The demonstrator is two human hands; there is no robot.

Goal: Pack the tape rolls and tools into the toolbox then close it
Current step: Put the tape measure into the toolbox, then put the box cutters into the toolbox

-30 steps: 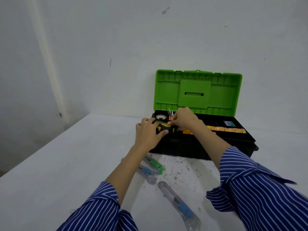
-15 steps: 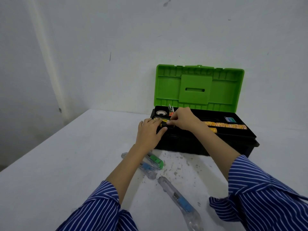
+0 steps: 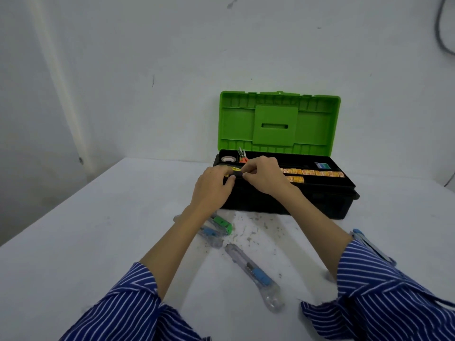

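Black toolbox positioned on white table against the wall, green lid raised upright behind it. Left hand and right hand both placed at the front left corner of the box, meeting over a yellow-and-black tool at the rim. Left-hand fingers curled over the tool's left end, thumb pressed against the front of it; right-hand fingertips drawn together and pinching the tool's right end. Exact type of tool not determinable, mostly covered by the hands. Inside the upper tray: tape roll lying flat in the rear left compartment; orange-handled pliers just beside it to the right, tips pointing up; orange patterned strips laid lengthwise along the tray's middle and right; small blue-green item near the rear right. Remaining outside the box, on the table in front: green-slider utility knife and blue-slider utility knife lying side by side and partly hidden under the left forearm; a third clear utility knife with blue slider lying diagonally between the forearms; a further pale blue tool partly covered by the right sleeve. Table surface scuffed and speckled in front of the box.
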